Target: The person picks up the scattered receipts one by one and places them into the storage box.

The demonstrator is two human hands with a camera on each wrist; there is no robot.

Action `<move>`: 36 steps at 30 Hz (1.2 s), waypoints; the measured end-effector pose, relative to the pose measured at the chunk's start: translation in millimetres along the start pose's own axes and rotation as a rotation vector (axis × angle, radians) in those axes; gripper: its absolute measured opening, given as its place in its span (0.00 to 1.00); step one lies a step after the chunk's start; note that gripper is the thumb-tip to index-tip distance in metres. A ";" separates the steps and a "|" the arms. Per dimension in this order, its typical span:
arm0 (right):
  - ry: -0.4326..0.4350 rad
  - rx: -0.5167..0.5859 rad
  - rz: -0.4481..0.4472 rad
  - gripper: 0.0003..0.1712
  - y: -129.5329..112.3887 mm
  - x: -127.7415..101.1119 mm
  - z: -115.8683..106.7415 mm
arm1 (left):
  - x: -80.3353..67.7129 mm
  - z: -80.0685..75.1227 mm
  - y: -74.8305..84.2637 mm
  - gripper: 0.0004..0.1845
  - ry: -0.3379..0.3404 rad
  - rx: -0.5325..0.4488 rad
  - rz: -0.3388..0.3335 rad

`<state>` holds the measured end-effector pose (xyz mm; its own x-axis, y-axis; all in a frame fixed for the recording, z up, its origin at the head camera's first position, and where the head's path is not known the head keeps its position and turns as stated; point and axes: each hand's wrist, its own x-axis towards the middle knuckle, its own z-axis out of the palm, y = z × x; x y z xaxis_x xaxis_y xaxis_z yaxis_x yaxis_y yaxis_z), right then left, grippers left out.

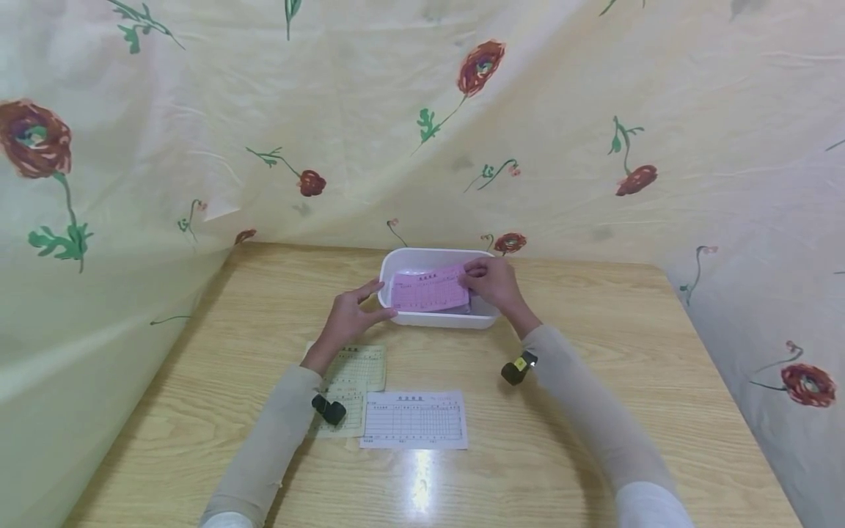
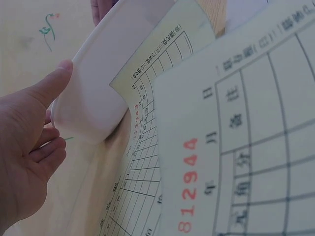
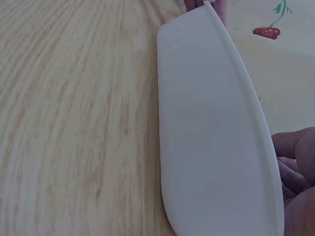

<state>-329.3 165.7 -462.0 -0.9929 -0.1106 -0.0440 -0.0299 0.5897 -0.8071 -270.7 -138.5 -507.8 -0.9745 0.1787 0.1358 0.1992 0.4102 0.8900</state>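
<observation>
My right hand pinches the right end of a pink printed paper slip that lies across the top of a white oval plastic tub near the far edge of the wooden table. My left hand rests with relaxed, spread fingers against the tub's left end, its fingertips by the slip's left edge. A pale green form and a white ruled form lie nearer the front edge.
</observation>
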 end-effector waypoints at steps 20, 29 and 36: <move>-0.018 -0.045 -0.035 0.17 -2.8 -0.5 -12.0 | 0.5 0.3 2.8 0.40 0.001 0.017 0.019; -0.029 0.033 -0.110 0.19 -17.1 -27.7 -29.9 | -0.6 -0.4 4.9 0.40 -0.002 0.026 0.024; 0.001 0.028 -0.205 0.17 -22.8 -62.2 -32.3 | -0.9 -0.6 3.5 0.41 -0.004 0.023 0.011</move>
<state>-270.6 185.0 -421.7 -0.9665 -0.2253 0.1232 -0.2281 0.5324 -0.8152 -269.2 -137.8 -504.5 -0.9717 0.1873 0.1437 0.2125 0.4285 0.8782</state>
